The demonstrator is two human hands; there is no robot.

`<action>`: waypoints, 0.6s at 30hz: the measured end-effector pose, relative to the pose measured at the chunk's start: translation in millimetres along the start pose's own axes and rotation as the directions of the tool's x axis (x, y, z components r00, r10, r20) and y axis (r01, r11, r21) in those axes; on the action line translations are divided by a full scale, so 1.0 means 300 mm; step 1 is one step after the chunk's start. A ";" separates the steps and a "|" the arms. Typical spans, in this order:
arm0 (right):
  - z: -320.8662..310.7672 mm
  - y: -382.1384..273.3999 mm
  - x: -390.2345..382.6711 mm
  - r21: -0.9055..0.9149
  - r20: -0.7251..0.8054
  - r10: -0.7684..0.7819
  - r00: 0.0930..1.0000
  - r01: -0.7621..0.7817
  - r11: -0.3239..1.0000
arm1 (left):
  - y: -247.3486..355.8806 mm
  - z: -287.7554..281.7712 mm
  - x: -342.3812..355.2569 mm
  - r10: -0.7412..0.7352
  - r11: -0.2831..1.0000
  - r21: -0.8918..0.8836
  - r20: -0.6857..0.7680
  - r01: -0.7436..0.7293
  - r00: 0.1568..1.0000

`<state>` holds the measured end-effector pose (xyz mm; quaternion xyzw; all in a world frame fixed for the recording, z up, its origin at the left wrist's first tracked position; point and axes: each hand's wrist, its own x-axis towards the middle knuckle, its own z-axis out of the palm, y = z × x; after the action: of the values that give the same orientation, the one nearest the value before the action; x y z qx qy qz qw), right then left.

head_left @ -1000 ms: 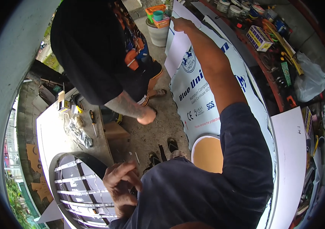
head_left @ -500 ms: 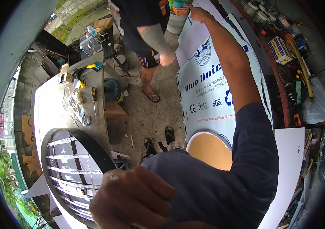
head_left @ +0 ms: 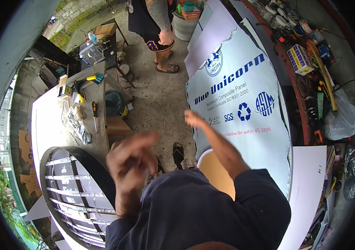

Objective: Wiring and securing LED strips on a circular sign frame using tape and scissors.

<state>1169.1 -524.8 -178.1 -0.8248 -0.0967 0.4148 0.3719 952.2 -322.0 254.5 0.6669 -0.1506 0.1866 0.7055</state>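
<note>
A: Hands?

B: Left hand (head_left: 131, 162), lower centre of the frame, is blurred, fingers partly bent; can't tell how wide, nothing visible in it. Right hand (head_left: 193, 118), mid-frame, looks loosely curled; can't tell if it holds anything

A: Nearest things?

B: Right is in front of the left edge of the film-covered sheet (head_left: 248, 146), right of centre; contact unclear. Left is near the round frame (head_left: 96, 175), lower left, at the near end of the work table (head_left: 52, 121)

A: How does the sheet handle?

B: My guess: stiff, light for its area, awkward because of its spread. Smooth film could slip, and the ragged border might peel if that's all you catch. Grip opposite long edges, down to the panel itself. Lilac sheet (head_left: 210, 33) overlaps its upper end and would probably slide

A: And the frame?

B: Black rim looks stiff, likely carries the load. Light strips (head_left: 79, 192) and thin wires inside look fragile. Hold the rim at opposite sides, keep it level, fingers off the strips
</note>
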 end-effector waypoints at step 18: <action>-0.152 0.136 0.083 -0.253 -0.376 -0.070 0.924 -0.029 0.967 | -1.008 -0.482 -0.782 -0.857 0.365 0.721 0.014 0.589 0.515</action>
<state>1213.4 -566.4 -204.4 -0.9295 -0.0834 0.2263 0.2791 879.6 -204.8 -130.9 0.8783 0.1028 -0.2500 0.3944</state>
